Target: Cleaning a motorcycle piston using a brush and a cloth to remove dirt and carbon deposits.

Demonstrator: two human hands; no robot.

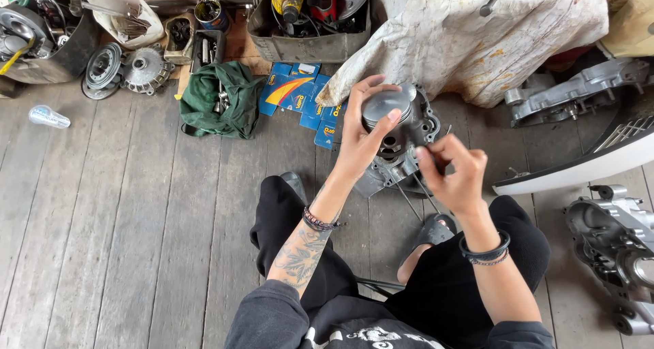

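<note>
Left hand (361, 134) grasps the piston (387, 106) upright above the crankcase (402, 162); right hand (456, 172), pinched on something too small to tell, sits just right of it.

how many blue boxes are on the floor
5 show, though overlaps may hide more: a large blue box, one behind it, one at, one at, one at by the left hand.

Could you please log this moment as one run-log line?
left hand: grips piston | right hand: pinched shut beside it | engine case below
</note>
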